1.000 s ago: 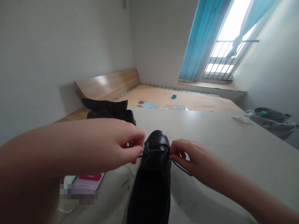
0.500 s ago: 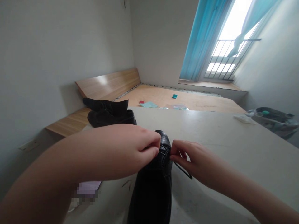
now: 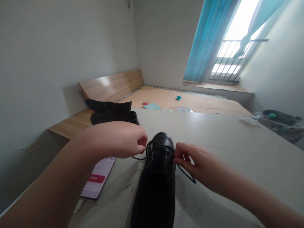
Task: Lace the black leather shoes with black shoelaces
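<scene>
A black leather lace-up shoe (image 3: pixel 158 164) lay on the bench (image 3: pixel 213 136), toe pointing away, between the person's hands. The left hand (image 3: pixel 120 139) pressed its fingers (image 3: pixel 142 142) together, pinching a thin black lace (image 3: pixel 138 157) just left of the shoe. The right hand (image 3: pixel 192 161) pinched the same lace's other side with its fingers (image 3: pixel 179 155), right at the shoe's edge. Compared with the earlier view, the left hand had drawn back off the shoe, and a phone (image 3: pixel 98 178) now showed left of the shoe. Both forearms reached inward from either side, wrists bent.
</scene>
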{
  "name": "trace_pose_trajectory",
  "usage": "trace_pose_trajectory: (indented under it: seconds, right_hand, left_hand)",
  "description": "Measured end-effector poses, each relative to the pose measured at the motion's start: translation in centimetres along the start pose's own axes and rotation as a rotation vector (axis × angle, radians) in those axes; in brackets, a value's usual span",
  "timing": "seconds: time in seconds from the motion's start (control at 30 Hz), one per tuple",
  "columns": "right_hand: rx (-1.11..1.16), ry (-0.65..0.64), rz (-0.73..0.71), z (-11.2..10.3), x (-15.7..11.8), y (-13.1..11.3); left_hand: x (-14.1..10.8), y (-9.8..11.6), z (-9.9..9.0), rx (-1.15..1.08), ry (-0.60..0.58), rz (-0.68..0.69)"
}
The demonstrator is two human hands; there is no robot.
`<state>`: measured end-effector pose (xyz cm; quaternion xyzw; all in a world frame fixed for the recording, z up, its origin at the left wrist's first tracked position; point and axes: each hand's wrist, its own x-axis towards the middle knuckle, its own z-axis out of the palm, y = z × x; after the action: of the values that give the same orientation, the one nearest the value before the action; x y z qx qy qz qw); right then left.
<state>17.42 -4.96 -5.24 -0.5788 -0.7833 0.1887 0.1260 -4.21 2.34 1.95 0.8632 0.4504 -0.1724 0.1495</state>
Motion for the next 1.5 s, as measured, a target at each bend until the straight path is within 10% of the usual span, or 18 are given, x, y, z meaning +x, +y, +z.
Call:
trace_pose_trajectory:
  seconds: [1.5]
  right_hand:
    - [0.039,-0.059,0.017,0.0,0.4,0.0]
  left_hand:
    - [0.8,0.5,-0.1,-0.032,-0.15,0.047]
